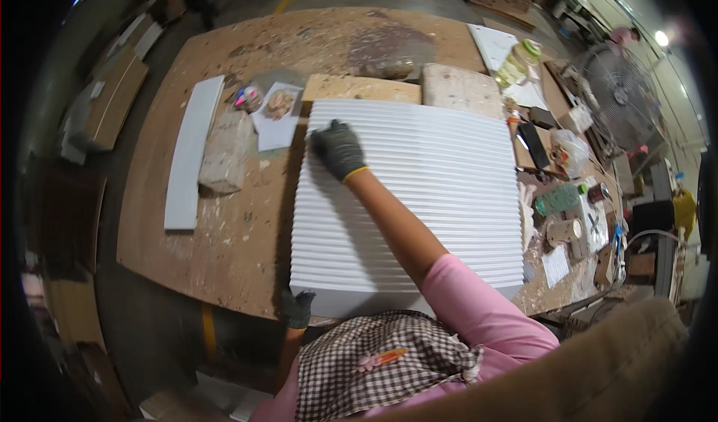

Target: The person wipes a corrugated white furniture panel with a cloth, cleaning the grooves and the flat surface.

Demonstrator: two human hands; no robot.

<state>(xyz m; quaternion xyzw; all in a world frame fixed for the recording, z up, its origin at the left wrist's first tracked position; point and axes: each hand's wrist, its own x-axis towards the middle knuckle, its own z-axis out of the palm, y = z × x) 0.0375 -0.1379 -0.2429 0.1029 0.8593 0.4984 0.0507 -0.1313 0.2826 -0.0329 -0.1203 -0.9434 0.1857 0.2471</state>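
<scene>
A large white panel with ribbed grooves (449, 212) lies in front of me, raised on blocks on the worktable. My right hand (339, 150), in a dark grey knit glove, rests on the ribs near the panel's far left corner. Its fingers are curled, and whatever may be under them is hidden. At the near left corner, my left hand (298, 309), gloved the same way, grips the panel's edge. Part of its fingers is hidden by that corner.
The brown worktable (239, 250) is stained. Left lie a white strip (193, 156), a worn block (226, 153) and a crumpled lump on paper (280, 105). Another block (464, 89) sits behind the panel. Bottles (557, 198), a cup (563, 232) and a fan (617, 96) crowd the right.
</scene>
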